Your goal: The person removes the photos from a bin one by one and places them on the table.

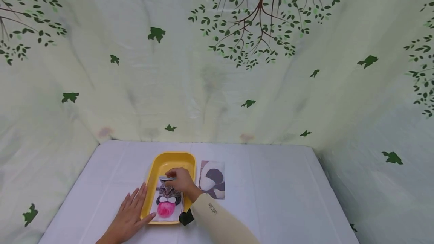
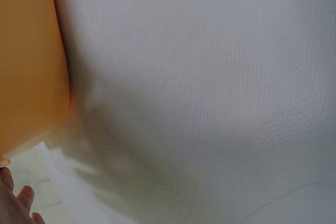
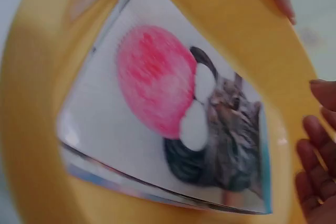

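Observation:
A yellow tray [image 1: 173, 159] lies on the white table with a stack of photo cards [image 3: 157, 108] in it. The top card pictures a tabby kitten with a fluffy pink ball. My right hand [image 1: 183, 180] is over the stack's far end, its loosely bent fingers [image 3: 321, 153] spread with nothing between them. Fingers extended, my left hand [image 1: 130, 212] rests along the tray's left rim, thumb at the near left corner. Only some fingertips [image 2: 24, 198] appear at the lower left of the left wrist view.
Just right of the tray lies another photo card [image 1: 213, 183] with a black-and-white picture on it. White tablecloth [image 1: 278, 191] stretches away to the right. A pale curtain [image 1: 203, 86] printed with leaves and branches hangs behind and beside the table.

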Demonstrator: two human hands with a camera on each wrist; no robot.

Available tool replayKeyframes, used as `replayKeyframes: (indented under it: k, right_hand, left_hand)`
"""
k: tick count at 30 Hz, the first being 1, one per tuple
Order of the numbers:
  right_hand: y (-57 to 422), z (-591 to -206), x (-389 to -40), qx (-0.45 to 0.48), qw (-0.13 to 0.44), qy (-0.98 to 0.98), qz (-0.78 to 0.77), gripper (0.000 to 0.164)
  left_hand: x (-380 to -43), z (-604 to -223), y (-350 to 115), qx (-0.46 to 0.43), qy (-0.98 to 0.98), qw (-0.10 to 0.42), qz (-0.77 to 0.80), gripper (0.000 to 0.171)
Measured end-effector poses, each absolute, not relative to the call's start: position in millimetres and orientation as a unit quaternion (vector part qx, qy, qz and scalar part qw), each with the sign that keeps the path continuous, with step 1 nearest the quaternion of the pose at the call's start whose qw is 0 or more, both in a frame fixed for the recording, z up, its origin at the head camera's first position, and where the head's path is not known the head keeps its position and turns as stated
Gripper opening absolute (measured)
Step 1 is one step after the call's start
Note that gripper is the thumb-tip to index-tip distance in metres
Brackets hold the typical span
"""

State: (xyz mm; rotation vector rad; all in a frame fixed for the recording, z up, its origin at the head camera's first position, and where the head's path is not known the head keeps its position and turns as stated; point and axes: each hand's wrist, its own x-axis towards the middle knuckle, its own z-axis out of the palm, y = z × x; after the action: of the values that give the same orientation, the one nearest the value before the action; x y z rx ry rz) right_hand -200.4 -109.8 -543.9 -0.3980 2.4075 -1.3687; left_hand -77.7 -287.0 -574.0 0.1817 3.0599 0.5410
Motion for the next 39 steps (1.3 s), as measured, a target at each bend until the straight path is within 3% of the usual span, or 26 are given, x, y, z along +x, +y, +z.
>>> replayKeyframes:
  k: [17,30,39]
  right_hand:
    - [-128,-565,-198,-0.042,0.154,0.899,-0.407,0.032]
    - [-127,-569,-196,-0.045,0.157,0.900,-0.403,0.042]
    - [-128,-569,-194,-0.052,0.147,0.901,-0.405,0.017]
  left_hand:
    - [-79,-574,-287,0.062,0.982,0.017,0.176,0.098]
    - [-77,-577,-287,0.058,0.981,0.018,0.182,0.098]
    - [-79,-574,-287,0.054,0.983,0.025,0.176,0.097]
